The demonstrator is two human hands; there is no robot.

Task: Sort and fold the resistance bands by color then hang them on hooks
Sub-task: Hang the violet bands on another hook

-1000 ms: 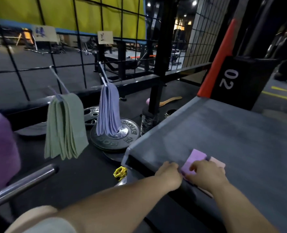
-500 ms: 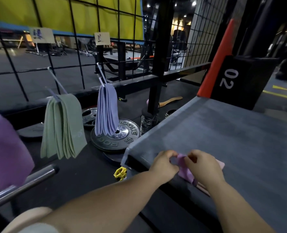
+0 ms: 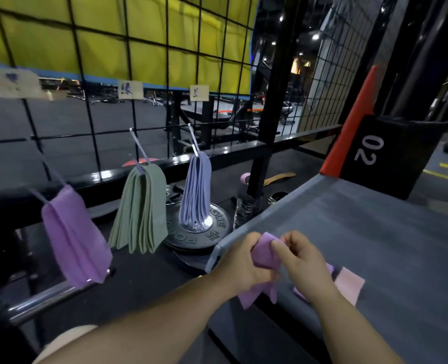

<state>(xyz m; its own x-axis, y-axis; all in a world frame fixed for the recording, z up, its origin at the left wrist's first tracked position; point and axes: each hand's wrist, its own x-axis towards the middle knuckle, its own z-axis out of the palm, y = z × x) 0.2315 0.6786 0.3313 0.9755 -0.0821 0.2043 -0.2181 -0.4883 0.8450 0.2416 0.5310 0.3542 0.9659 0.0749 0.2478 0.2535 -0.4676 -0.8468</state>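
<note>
The grey counter [image 3: 362,232] spans 1 to 5 o'clock. 3 folded bundles hang beyond it: the purple bundle [image 3: 75,240] at 9 o'clock, the green bundle [image 3: 141,214] and blue bundle [image 3: 195,190] toward 11. The left hand [image 3: 240,261] and right hand [image 3: 300,261] both grip 1 purple band [image 3: 266,252] between them above the counter's edge. A pink band [image 3: 349,283] lies on the counter at the right hand's 4 o'clock.

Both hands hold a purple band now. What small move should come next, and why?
Probably carry the purple fabric band, gripped by the left hand and right hand, leftward to the hanging bunch of purple bands: it matches their colour, not the green bunch or the blue bunch.
</note>
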